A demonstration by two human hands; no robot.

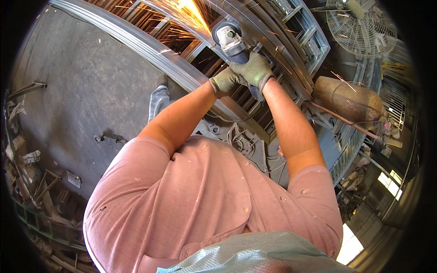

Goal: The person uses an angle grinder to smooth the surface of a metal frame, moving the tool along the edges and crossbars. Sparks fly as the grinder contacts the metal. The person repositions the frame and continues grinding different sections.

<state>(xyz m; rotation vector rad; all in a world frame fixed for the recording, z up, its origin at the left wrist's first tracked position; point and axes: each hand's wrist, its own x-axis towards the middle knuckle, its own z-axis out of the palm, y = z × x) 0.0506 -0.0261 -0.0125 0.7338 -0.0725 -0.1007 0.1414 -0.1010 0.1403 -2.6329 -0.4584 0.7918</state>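
Both my hands, in grey-green work gloves, are closed round an angle grinder [230, 42] with a silver head and a dark blue body. My right hand [256, 70] wraps the body just behind the head. My left hand [225, 83] grips alongside it, lower and to the left, partly overlapped by the right one. At the grinder's front left, its disc meets a metal frame [186, 75] of long steel bars. Bright orange sparks [189, 13] spray from that spot toward the far left. The exact contact point is hard to make out.
A large wire-cage fan [362, 32] stands at the far right. Below it lies a rusty gas cylinder [348, 100], with a reddish pipe [343, 119] beside it. Loose cable [239, 139] coils near my body. Scrap [32, 157] lines the left edge of the grey floor [100, 68].
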